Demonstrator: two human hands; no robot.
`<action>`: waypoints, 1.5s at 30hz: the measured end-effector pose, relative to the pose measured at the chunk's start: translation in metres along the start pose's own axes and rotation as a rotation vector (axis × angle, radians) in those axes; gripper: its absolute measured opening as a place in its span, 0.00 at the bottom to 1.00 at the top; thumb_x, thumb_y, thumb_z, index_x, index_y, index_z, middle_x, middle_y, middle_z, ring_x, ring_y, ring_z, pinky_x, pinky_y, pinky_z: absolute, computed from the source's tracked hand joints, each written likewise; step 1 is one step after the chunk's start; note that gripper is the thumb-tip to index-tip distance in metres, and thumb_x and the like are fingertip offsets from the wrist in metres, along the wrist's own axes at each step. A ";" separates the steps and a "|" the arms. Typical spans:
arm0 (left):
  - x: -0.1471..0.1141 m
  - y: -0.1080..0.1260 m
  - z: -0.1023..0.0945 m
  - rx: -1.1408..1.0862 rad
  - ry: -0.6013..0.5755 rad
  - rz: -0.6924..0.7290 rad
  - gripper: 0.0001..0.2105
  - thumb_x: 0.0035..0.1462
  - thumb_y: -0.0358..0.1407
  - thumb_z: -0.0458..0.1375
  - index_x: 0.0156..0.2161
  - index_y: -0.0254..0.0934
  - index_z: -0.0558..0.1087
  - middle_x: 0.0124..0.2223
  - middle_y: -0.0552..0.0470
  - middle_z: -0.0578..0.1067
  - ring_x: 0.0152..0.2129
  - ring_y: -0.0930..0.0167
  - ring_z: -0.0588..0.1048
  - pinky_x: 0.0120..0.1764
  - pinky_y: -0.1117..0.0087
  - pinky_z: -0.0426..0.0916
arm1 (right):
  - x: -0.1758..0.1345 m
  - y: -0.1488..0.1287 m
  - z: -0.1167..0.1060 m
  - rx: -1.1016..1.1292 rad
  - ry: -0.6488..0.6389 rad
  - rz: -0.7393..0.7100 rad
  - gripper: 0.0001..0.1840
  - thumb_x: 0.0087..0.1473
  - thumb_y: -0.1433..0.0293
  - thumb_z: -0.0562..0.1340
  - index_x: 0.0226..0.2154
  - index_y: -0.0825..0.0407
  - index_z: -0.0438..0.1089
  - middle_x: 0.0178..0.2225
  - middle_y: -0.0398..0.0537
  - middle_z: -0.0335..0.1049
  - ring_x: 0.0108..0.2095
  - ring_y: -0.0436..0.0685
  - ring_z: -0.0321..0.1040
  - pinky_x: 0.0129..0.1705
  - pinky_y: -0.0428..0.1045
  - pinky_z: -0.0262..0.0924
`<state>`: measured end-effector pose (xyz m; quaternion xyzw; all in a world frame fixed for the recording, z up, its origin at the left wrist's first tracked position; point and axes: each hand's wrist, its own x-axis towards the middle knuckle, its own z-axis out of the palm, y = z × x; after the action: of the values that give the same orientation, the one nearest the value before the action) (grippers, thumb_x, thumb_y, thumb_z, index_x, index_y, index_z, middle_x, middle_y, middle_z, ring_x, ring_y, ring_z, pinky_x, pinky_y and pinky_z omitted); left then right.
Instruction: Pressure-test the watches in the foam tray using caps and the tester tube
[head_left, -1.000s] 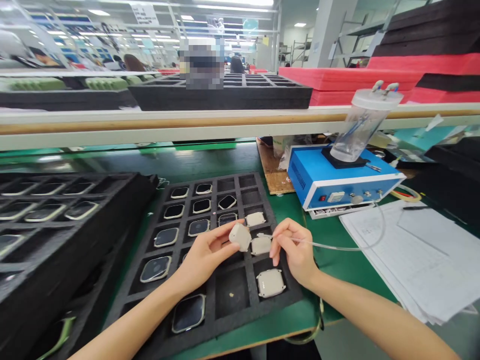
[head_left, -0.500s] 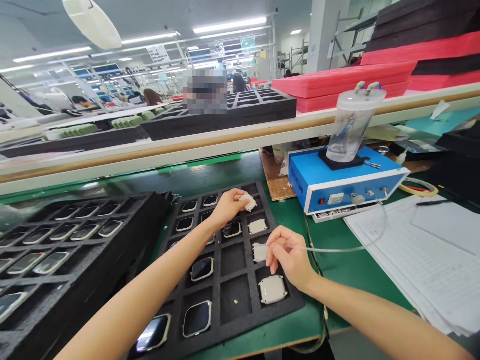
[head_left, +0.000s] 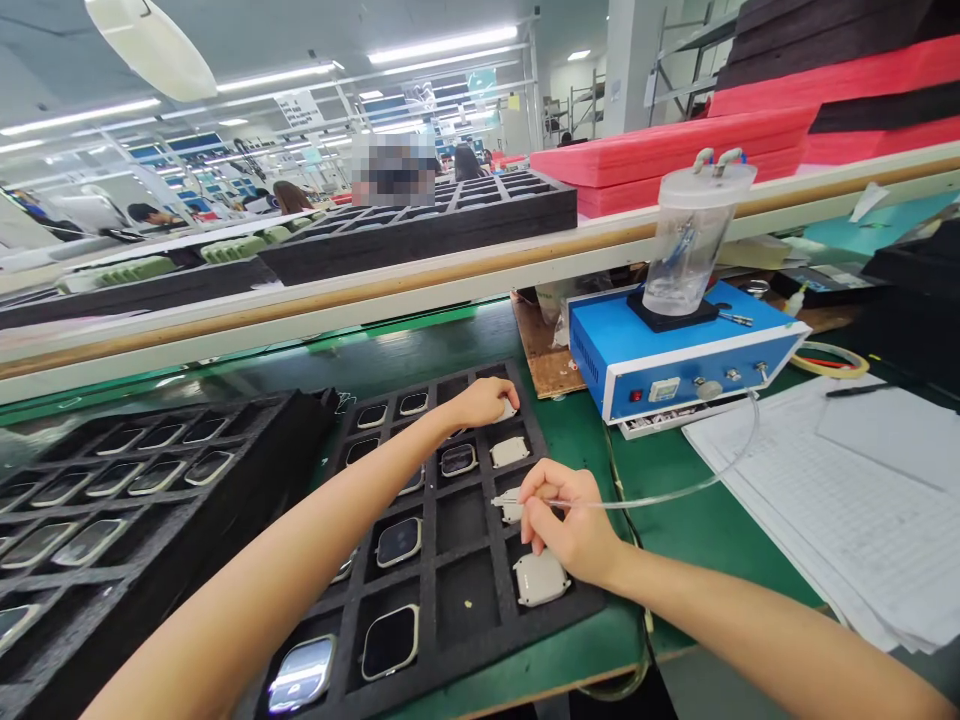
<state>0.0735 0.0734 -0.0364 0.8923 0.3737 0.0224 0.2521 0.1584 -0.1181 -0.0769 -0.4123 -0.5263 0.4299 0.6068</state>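
Note:
My left hand reaches into the far right part of a black foam tray. Its fingers are closed on a pale watch case, mostly covered by the hand. Nearer me, my right hand pinches the end of a clear thin tube, its tip pointing left over another pale watch case. That case is partly hidden by the fingers. One more case lies between the hands, and a larger-looking one sits below my right hand. Dark-screened watches fill compartments to the left.
A second foam tray with watches stands at left. At right, the tube runs to a blue control box carrying a clear canister. Paper sheets lie right of it. A shelf rail crosses behind.
My left hand has gone lower into the far compartment with the watch case, which was tilted and more visible before. My right hand has barely moved; the whole view has shifted slightly.

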 end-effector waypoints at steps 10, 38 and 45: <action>-0.040 -0.014 -0.011 0.173 0.247 -0.101 0.09 0.49 0.28 0.56 0.34 0.37 0.78 0.37 0.49 0.80 0.38 0.63 0.77 0.43 0.67 0.68 | 0.001 0.002 0.000 -0.044 -0.004 -0.029 0.02 0.45 0.74 0.55 0.23 0.52 0.61 0.12 0.39 0.64 0.12 0.47 0.58 0.16 0.42 0.53; -0.145 -0.008 0.055 -1.041 0.291 0.113 0.18 0.41 0.28 0.68 0.40 0.33 0.70 0.45 0.43 0.78 0.43 0.62 0.76 0.46 0.60 0.71 | 0.000 -0.014 0.004 0.138 0.023 0.249 0.02 0.46 0.73 0.58 0.23 0.52 0.64 0.15 0.40 0.69 0.14 0.49 0.64 0.17 0.44 0.61; -0.151 -0.007 0.055 -0.843 0.326 0.185 0.18 0.42 0.26 0.68 0.41 0.34 0.73 0.45 0.45 0.77 0.43 0.64 0.75 0.48 0.62 0.71 | -0.005 -0.010 0.001 0.119 0.047 0.158 0.05 0.50 0.74 0.57 0.25 0.51 0.66 0.17 0.40 0.71 0.14 0.48 0.65 0.18 0.45 0.63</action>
<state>-0.0266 -0.0488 -0.0655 0.7264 0.2857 0.3348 0.5279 0.1576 -0.1256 -0.0688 -0.4255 -0.4514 0.4973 0.6066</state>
